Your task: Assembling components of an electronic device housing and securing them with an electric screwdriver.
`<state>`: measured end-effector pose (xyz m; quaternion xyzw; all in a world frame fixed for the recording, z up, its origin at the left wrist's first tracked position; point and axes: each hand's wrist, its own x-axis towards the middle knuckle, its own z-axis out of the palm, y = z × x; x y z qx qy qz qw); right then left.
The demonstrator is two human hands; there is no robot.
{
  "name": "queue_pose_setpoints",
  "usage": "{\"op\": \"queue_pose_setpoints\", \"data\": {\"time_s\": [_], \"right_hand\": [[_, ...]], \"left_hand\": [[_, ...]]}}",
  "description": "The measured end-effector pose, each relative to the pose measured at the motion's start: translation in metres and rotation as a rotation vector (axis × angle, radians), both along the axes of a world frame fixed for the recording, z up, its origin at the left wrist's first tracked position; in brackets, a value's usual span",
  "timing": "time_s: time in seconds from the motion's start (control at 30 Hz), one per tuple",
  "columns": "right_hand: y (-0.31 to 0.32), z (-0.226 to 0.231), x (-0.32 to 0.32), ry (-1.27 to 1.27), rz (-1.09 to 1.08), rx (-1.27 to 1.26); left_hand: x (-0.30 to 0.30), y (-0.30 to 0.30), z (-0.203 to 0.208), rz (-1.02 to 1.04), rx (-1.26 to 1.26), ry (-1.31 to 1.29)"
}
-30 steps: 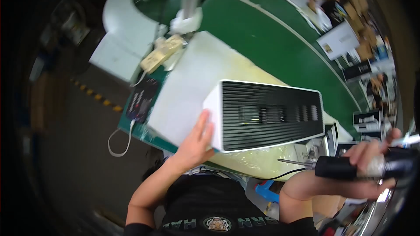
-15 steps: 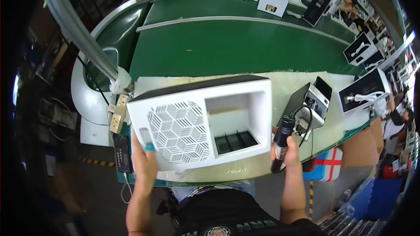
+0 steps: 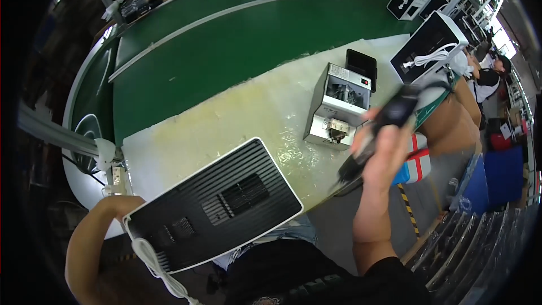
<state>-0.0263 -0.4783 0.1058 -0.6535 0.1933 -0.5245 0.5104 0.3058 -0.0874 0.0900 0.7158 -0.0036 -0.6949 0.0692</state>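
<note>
A white box-shaped appliance (image 3: 223,189) leans at the table's near edge, its black ribbed panel facing up. A bundled white cord (image 3: 161,277) hangs from its lower left corner. My left hand (image 3: 125,205) supports it at the left edge; its fingers are hidden behind the housing. My right hand (image 3: 384,149), blurred by motion, is wrapped round a black electric screwdriver (image 3: 398,107), held out to the right past the table's near edge. Close by on the tabletop stands a silver screw feeder (image 3: 339,101) with an open top and front.
Behind the feeder lies a black tray (image 3: 361,68). Further right stands another appliance (image 3: 429,51) with a coiled white cord. A green conveyor (image 3: 237,51) curves across the back, carrying more units. A power strip (image 3: 117,181) and metal post (image 3: 56,130) are at left.
The appliance has turned from its white patterned, open-fronted side to its black ribbed side and come nearer my body. My right hand has lifted the screwdriver to the right. The view has shifted.
</note>
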Motion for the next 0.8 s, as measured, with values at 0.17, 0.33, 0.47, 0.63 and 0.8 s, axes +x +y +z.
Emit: {"op": "queue_pose_setpoints", "data": {"time_s": [0.17, 0.33, 0.47, 0.63, 0.8], "right_hand": [[-0.037, -0.003, 0.005, -0.182, -0.369, -0.376], [-0.055, -0.035, 0.022, -0.122, -0.313, -0.574], [-0.036, -0.033, 0.029, -0.058, -0.260, -0.431], [-0.004, 0.046, 0.035, -0.108, -0.314, -0.392], [0.049, 0.110, 0.078, -0.373, -0.103, -0.224]], "left_hand": [[0.020, -0.036, 0.003, -1.154, -0.200, -0.369], [-0.075, -0.170, 0.071, -0.467, -0.937, -0.771], [-0.125, -0.197, 0.072, -0.602, -1.133, -0.706], [-0.129, -0.200, 0.051, -0.434, -1.070, -0.600], [-0.133, -0.200, 0.043, -0.369, -1.058, -0.606]]}}
